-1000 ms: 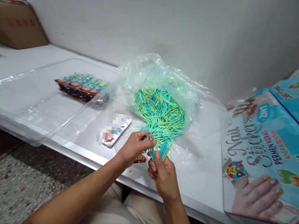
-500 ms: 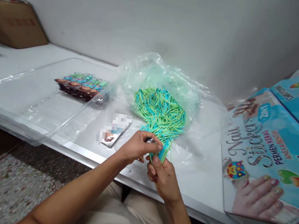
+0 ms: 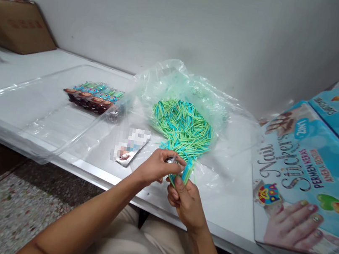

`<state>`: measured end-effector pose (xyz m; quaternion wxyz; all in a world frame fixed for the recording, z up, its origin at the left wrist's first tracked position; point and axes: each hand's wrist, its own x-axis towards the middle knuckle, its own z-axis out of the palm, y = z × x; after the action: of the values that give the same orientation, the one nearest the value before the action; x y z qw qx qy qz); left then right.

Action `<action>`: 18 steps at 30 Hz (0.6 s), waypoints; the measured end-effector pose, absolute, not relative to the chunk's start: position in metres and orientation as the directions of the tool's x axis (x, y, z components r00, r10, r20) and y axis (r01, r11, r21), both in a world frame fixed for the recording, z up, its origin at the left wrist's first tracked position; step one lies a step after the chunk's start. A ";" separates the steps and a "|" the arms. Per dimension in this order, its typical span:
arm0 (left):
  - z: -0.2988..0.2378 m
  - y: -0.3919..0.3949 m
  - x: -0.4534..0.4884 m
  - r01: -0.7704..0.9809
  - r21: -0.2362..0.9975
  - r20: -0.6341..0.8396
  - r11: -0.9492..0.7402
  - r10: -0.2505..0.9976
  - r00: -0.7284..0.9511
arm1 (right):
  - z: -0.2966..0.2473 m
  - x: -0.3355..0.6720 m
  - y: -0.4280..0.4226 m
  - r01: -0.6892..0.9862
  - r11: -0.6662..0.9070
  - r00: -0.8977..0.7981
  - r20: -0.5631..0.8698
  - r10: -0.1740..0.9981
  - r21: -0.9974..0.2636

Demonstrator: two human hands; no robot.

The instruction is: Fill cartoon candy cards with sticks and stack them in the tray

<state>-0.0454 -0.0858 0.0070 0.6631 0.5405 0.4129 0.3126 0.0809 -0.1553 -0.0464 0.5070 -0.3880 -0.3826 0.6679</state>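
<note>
Head view, taking your hands as the clock's centre and twelve as the wall: the bundle of green and blue sticks (image 3: 187,173) was in your right hand (image 3: 188,200), near the table's front edge. Your right hand had closed on it, thumb over the near side, tips pointing up toward twelve. Your left hand (image 3: 157,168) met it from nine, thumb and forefinger at the sticks; something shiny showed in its curl, but whether those fingers gripped it or a stick, you could not tell.

Good handling here called for a firm but light right-hand pinch low on the bundle, since thin sticks would likely splay if squeezed unevenly. Level tips and small left-finger movements seemed best for parting sticks singly.

At twelve, just beyond, the loose stick pile (image 3: 183,131) spilled from a clear bag (image 3: 160,79); keeping the bundle away from it would have avoided mixing. Between nine and ten lay a silvery packet (image 3: 134,149); farther at ten, a stack of packets (image 3: 95,100) by a clear plastic tray (image 3: 26,146). At three stood a Nail Stickers box (image 3: 304,181) on the white table (image 3: 223,211).
</note>
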 end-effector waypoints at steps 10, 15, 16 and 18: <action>0.007 -0.086 -0.043 0.021 0.981 -0.179 0.193 0.860 0.478 | -0.049 0.082 -0.156 -0.377 -0.198 -0.220 -0.120 0.968 -0.905; 0.006 -0.087 -0.043 -0.010 0.981 -0.167 0.192 0.876 0.451 | -0.049 0.081 -0.155 -0.403 -0.199 -0.227 -0.113 0.967 -0.893; 0.006 -0.087 -0.043 -0.005 0.982 -0.168 0.191 0.877 0.450 | -0.049 0.081 -0.155 -0.401 -0.200 -0.227 -0.114 0.967 -0.894; 0.006 -0.086 -0.044 0.015 0.981 -0.177 0.192 0.869 0.463 | -0.050 0.081 -0.155 -0.392 -0.203 -0.228 -0.119 0.966 -0.897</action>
<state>-0.0437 -0.0861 0.0056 0.6576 0.5466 0.4043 0.3244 0.0814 -0.1550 -0.0499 0.4987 -0.3708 -0.3872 0.6811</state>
